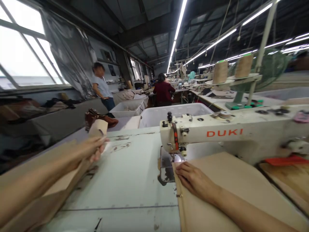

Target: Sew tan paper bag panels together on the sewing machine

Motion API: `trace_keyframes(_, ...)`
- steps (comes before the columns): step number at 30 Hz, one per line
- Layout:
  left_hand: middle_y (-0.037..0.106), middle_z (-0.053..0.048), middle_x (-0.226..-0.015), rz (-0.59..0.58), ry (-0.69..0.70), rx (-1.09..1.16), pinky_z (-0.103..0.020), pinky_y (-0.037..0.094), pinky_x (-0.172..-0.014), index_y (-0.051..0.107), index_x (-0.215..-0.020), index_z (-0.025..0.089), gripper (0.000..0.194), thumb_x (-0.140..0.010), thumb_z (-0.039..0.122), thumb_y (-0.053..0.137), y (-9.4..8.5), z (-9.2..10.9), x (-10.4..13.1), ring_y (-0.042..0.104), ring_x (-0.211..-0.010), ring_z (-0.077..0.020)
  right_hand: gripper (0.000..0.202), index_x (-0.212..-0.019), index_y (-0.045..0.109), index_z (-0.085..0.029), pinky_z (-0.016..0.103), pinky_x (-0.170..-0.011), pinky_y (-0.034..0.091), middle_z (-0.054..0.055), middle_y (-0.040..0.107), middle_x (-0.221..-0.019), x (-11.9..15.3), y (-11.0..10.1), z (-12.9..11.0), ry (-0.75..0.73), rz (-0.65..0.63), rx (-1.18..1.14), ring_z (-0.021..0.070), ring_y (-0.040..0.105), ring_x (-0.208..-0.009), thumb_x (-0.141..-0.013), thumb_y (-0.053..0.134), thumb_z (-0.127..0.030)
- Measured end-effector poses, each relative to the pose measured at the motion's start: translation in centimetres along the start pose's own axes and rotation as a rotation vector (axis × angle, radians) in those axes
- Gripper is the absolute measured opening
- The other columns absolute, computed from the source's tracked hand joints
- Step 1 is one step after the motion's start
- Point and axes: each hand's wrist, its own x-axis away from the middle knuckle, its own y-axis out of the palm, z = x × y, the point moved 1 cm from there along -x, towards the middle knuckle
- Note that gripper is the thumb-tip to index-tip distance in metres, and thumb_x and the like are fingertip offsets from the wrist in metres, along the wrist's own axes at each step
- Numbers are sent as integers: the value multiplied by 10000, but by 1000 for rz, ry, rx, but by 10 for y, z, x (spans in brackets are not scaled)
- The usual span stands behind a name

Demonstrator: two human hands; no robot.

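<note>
Beige fabric panel [241,183], lower right, under right hand [199,182]; its left edge runs from white metal sewing machine's [224,133] needle area to frame bottom. Right fingers together, pinch unclear. Left hand [94,149] farther, left of frame, blurred, can't tell grip.
</note>
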Motion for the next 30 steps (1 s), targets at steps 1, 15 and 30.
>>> trace_keyframes(1, 520, 41, -612, -84, -29, 95, -165, 372, -383, 593, -1068, 62, 316, -983, 348, 490, 35, -5, 16, 507, -423, -104, 213, -1091, 628, -163, 370, -958, 492, 90, 634, -1005, 0, -1, -1, 5, -8, 15, 225, 571, -1048, -1005, 433, -159)
trace_keyframes(15, 618, -38, -737, -297, 624, 88, -299, 534, -742, 679, -809, 206, 451, -1014, 494, 399, 213, -22, 81, 628, -717, -204, 297, -1251, 567, -146, 355, -1077, 383, 76, 599, -1173, 11, 1, -4, 95, -51, 65, 230, 511, -1134, -965, 547, -226)
trace_keyframes(30, 353, -20, -1529, -276, 911, -327, -529, 285, -1152, 241, -1536, 331, 504, -1053, 333, 385, 254, -44, 79, 384, -1373, -266, 320, -1132, 635, -201, 393, -1156, 291, 83, 585, -1235, 10, -2, -7, 50, -32, 26, 227, 477, -1220, -862, 496, -103)
